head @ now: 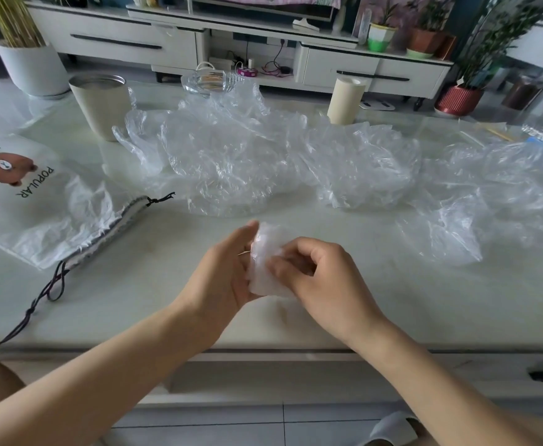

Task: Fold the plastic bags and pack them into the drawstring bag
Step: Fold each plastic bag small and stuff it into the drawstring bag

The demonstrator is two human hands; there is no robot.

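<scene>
Pinching folded plastic bag (pixel 265 268), left hand (pixel 220 278) and right hand (pixel 323 281) grips, above table (pixel 408 304) near front edge

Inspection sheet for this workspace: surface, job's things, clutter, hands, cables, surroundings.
Surface: pale glossy table, bags across it.
Job's things: folded plastic bag held between both hands; loose plastic bags spread behind; drawstring bag flat at left.
Clutter: cup, glass dish, paper roll.
Hands: left hand holds it, right hand pinches it.
Cables: drawstring cord trails toward table edge; wires under TV cabinet.
Surroundings: potted plants, tiled floor.
</scene>
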